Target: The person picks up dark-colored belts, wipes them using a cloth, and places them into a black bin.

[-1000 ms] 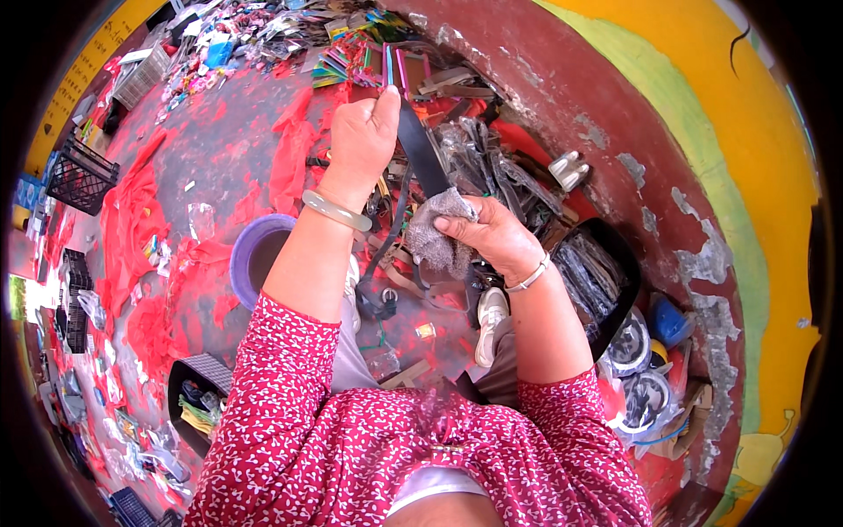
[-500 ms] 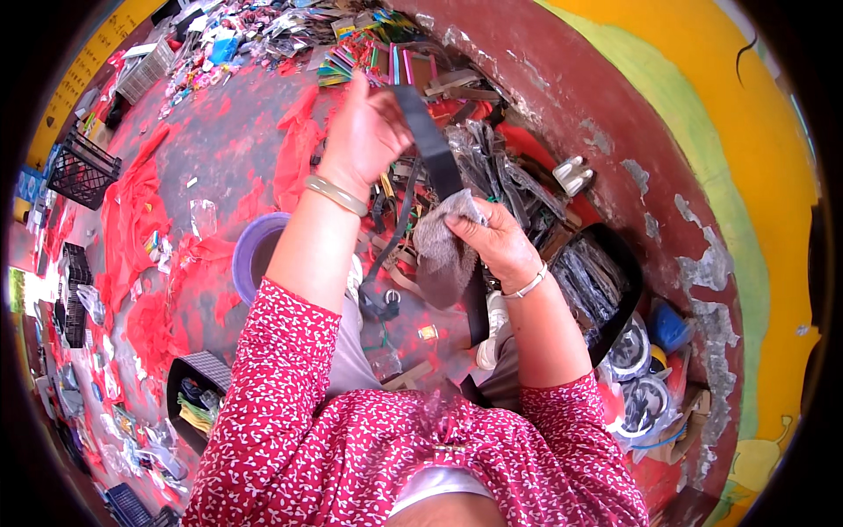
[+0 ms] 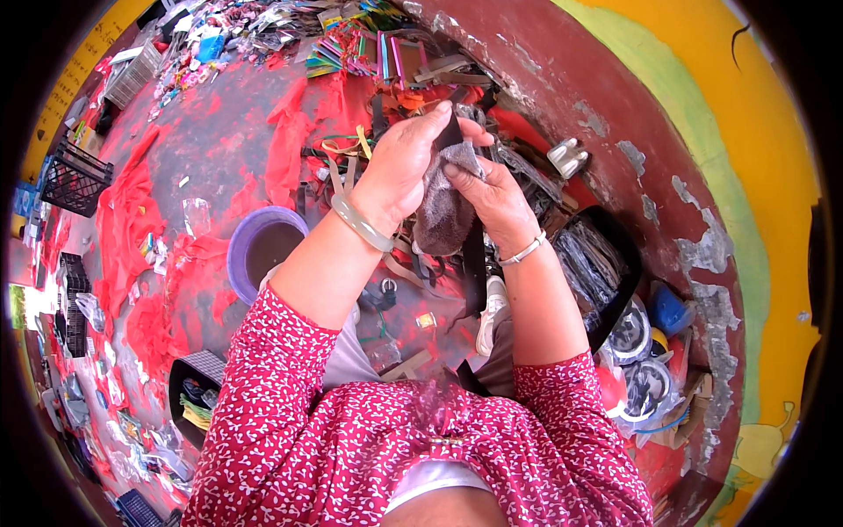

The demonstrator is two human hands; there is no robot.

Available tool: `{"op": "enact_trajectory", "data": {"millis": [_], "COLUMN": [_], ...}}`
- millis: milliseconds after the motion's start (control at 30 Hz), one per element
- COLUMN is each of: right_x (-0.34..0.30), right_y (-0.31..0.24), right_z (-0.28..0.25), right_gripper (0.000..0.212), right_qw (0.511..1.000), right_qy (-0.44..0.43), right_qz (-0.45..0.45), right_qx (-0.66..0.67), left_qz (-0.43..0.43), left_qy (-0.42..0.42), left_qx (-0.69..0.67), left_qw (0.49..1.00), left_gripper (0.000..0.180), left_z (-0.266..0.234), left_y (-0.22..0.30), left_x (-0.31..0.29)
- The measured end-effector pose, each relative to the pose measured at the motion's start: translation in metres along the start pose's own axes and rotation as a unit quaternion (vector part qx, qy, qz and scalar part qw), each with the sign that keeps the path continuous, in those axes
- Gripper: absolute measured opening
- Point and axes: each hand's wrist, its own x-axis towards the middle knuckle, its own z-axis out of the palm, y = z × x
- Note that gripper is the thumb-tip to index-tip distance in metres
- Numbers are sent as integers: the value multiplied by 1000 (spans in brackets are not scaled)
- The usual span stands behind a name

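My left hand (image 3: 406, 165) and my right hand (image 3: 494, 198) meet in front of me over a heap of straps. Together they grip a grey fuzzy cloth piece (image 3: 442, 211) and a black strap (image 3: 473, 263) that runs up between the fingers and hangs down below the hands. The left hand pinches the strap's upper end. The right hand presses the grey cloth against the strap from the right. A pale bangle sits on the left wrist, a thin silver one on the right.
A purple bucket (image 3: 248, 247) stands on the red-stained floor at my left. A pile of black and coloured straps (image 3: 413, 79) lies ahead. A black bin of wrapped pieces (image 3: 606, 263) and tape rolls (image 3: 637, 351) sit at my right by the wall. Black crates (image 3: 75, 180) stand far left.
My left hand has drawn back from the strap pile with the black strap and joined my right hand. The grey cloth piece is now held between both hands.
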Motion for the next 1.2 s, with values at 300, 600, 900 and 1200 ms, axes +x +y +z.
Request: {"op": "enact_trajectory", "data": {"millis": [300, 600, 900, 1200], "right_x": [-6, -20, -34, -50], "right_y": [3, 17, -6, -7], "right_z": [12, 9, 2, -17], "right_gripper": [17, 16, 19, 12], "right_qw": [995, 984, 979, 975], "right_qy": [-47, -117, -124, -120], "right_qz": [87, 130, 145, 115], "right_qx": [32, -41, -79, -146], "left_qz": [103, 204, 230, 145], "left_qy": [94, 218, 246, 247], "left_qx": [-22, -77, -23, -131], "left_qw": [990, 951, 941, 949], "left_gripper": [35, 28, 31, 44], "left_z": [-11, -58, -74, -114], "left_y": [30, 64, 66, 58], "left_x": [8, 22, 26, 45]}}
